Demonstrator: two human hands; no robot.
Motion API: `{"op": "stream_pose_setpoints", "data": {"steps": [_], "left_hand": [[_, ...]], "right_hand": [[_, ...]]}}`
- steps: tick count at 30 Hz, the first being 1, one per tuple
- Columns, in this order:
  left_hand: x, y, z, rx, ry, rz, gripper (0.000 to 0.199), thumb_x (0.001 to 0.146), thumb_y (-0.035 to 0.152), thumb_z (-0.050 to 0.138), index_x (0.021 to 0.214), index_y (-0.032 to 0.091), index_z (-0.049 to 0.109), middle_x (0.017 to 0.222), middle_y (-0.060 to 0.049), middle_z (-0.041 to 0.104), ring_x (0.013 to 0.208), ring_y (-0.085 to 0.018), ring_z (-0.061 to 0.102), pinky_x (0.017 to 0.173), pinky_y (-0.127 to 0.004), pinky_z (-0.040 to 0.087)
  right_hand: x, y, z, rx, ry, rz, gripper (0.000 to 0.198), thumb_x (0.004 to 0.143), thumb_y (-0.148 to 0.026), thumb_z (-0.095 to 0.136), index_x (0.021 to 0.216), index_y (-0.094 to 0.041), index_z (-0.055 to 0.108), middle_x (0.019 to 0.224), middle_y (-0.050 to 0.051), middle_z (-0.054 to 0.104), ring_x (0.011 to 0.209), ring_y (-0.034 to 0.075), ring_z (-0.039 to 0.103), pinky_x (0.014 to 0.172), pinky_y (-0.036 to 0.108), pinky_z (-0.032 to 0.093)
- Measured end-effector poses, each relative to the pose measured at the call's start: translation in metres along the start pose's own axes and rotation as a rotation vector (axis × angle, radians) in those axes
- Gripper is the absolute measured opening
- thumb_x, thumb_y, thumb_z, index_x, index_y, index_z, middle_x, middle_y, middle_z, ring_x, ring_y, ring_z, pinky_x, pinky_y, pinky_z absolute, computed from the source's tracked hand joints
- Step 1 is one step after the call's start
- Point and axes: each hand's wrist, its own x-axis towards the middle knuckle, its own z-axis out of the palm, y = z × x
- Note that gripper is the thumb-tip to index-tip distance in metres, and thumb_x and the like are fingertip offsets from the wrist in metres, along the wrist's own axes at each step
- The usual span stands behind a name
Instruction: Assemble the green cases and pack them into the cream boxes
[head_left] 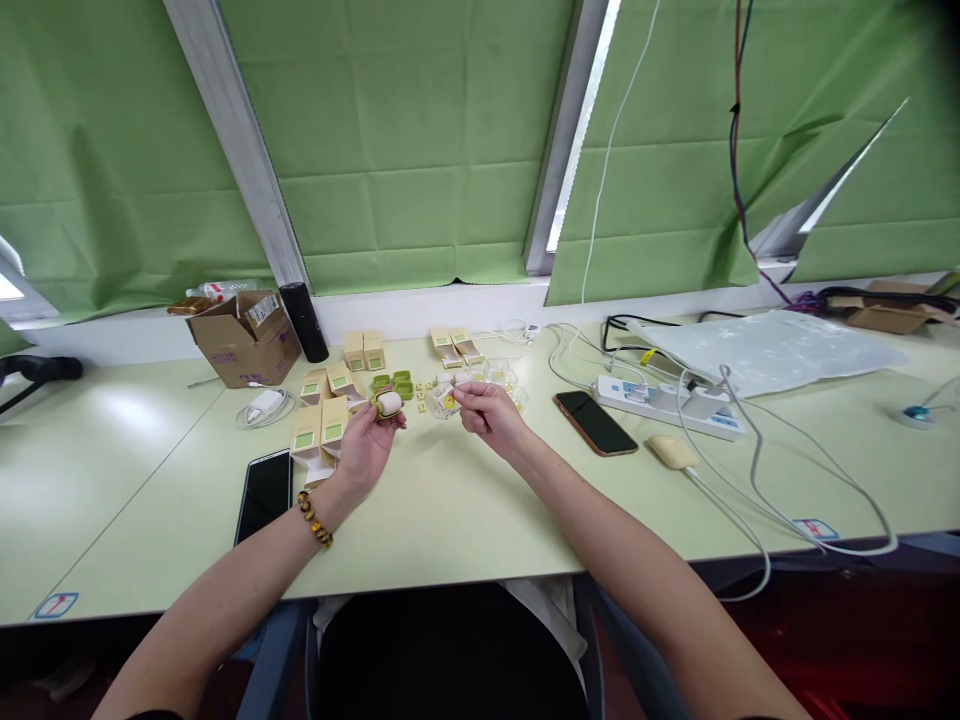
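In my left hand (365, 450) is a small olive-green case with a pale rounded pad (388, 403) in it, gripped by the fingers. Across from it, my right hand (493, 413) pinches a small clear plastic piece with a yellow mark (446, 402). The two held things are close but apart. Just beyond my left hand are several green cases (403, 384), and tiny yellowish pieces (421, 398) lie between the hands. Clear round plastic items (495, 370) sit behind my right hand, partly hidden by it. Opened cream small boxes (306, 428) stand left of my left hand.
A dark phone (264, 495) lies left of my left wrist, another phone (596, 422) right of my right hand. Farther right are a power strip (667, 405), a yellow charging case (672, 452) and looping white cables. A cardboard box (246, 340) and black cylinder (304, 322) stand back left.
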Motion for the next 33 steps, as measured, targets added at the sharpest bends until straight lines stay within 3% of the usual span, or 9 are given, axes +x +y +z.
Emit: {"op": "stream_pose_setpoints", "data": {"steps": [5,9,16,21,23,25,29,33], "left_hand": [[-0.001,0.001,0.001,0.001,0.002,-0.001,0.030,0.091,0.027,0.067,0.116,0.013,0.075,0.107,-0.012,0.075,0.083,-0.019,0.068,0.079,-0.034,0.057],[-0.001,0.001,0.001,0.008,-0.004,-0.007,0.031,0.091,0.027,0.066,0.118,0.013,0.074,0.106,-0.012,0.074,0.081,-0.018,0.068,0.079,-0.034,0.056],[-0.001,-0.001,-0.001,0.031,-0.022,0.009,0.029,0.092,0.029,0.068,0.117,0.015,0.074,0.110,-0.011,0.073,0.083,-0.018,0.067,0.081,-0.036,0.056],[-0.002,-0.002,-0.002,0.078,-0.032,0.078,0.034,0.092,0.031,0.072,0.122,0.016,0.072,0.114,-0.012,0.072,0.086,-0.019,0.066,0.081,-0.035,0.055],[-0.002,-0.002,-0.001,0.108,-0.034,0.131,0.037,0.091,0.032,0.073,0.126,0.017,0.071,0.114,-0.012,0.071,0.087,-0.018,0.065,0.080,-0.034,0.055],[-0.002,-0.001,-0.001,0.134,-0.028,0.180,0.040,0.091,0.033,0.075,0.128,0.018,0.070,0.116,-0.010,0.070,0.089,-0.017,0.065,0.081,-0.033,0.055],[-0.003,0.000,0.001,0.189,0.007,0.231,0.044,0.090,0.035,0.079,0.131,0.024,0.068,0.120,-0.008,0.068,0.094,-0.016,0.065,0.084,-0.030,0.055],[-0.005,0.001,0.003,0.256,0.044,0.259,0.051,0.088,0.035,0.083,0.134,0.026,0.065,0.120,-0.007,0.068,0.105,-0.018,0.065,0.085,-0.029,0.055]], "right_hand": [[0.001,0.009,0.001,0.103,-0.089,-0.049,0.037,0.078,-0.052,0.081,0.076,-0.019,0.063,0.065,0.004,0.069,0.042,0.012,0.054,0.037,0.023,0.027],[0.003,0.019,0.000,0.231,-0.086,-0.144,0.037,0.076,-0.041,0.081,0.064,-0.020,0.053,0.064,0.000,0.063,0.044,0.012,0.052,0.038,0.023,0.033],[0.000,0.024,-0.001,0.267,-0.135,-0.165,0.034,0.079,-0.038,0.077,0.061,-0.019,0.055,0.065,0.003,0.063,0.050,0.013,0.050,0.044,0.026,0.036],[-0.004,0.023,0.004,0.207,-0.261,-0.139,0.043,0.092,-0.059,0.068,0.081,-0.018,0.072,0.075,0.007,0.073,0.056,0.017,0.060,0.053,0.031,0.045],[-0.004,0.023,0.006,0.188,-0.325,-0.137,0.050,0.091,-0.067,0.067,0.091,-0.018,0.075,0.082,0.009,0.075,0.064,0.019,0.064,0.059,0.034,0.050],[-0.004,0.024,0.008,0.172,-0.350,-0.157,0.047,0.085,-0.064,0.077,0.097,-0.019,0.075,0.088,0.008,0.076,0.069,0.020,0.065,0.064,0.036,0.053],[-0.005,0.026,0.011,0.054,-0.260,-0.205,0.040,0.072,-0.043,0.094,0.100,-0.021,0.074,0.084,0.003,0.072,0.071,0.016,0.062,0.065,0.034,0.053],[-0.005,0.026,0.013,-0.081,-0.135,-0.198,0.036,0.078,-0.048,0.090,0.088,-0.021,0.070,0.077,-0.001,0.064,0.071,0.014,0.062,0.065,0.030,0.057]]}}
